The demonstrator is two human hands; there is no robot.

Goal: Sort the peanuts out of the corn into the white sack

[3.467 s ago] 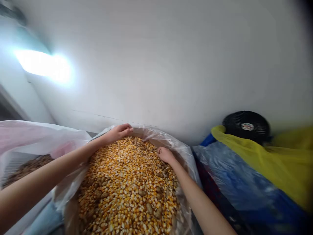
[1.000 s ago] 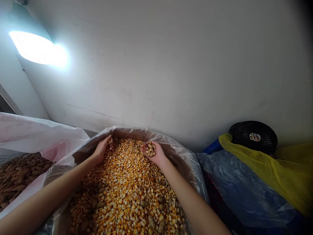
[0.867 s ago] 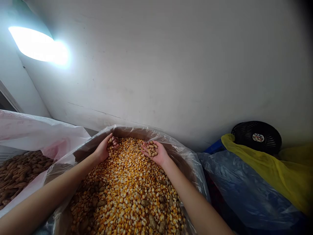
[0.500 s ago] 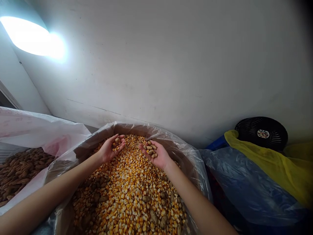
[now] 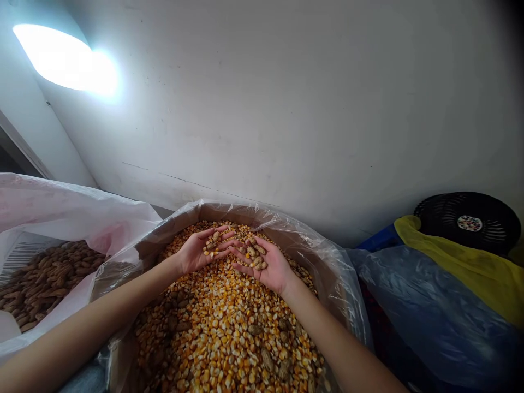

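Because my left hand (image 5: pixel 196 255) and right hand (image 5: pixel 266 273) lie open and cupped, palms up, holding peanuts (image 5: pixel 254 254) over the corn (image 5: pixel 221 333) near the far edge of the plastic liner (image 5: pixel 303 240), I'd close every gap between fingers so none slip through.

Corn kernels (image 5: pixel 229 327): smooth, hard, glossy.
Peanut shells (image 5: pixel 252 254): rough, pitted, matt.
Liner (image 5: pixel 323 262): thin clear plastic, glossy, creased.
White sack (image 5: pixel 69 210): plastic, soft sheen.
Blue bag (image 5: pixel 434 316): thin plastic, glossy.
Yellow sheet (image 5: pixel 462 273): thin plastic, slight sheen.
Fan grille (image 5: pixel 446 215): black plastic, matt.
Wall (image 5: pixel 286 109): painted, matt, scuffed.
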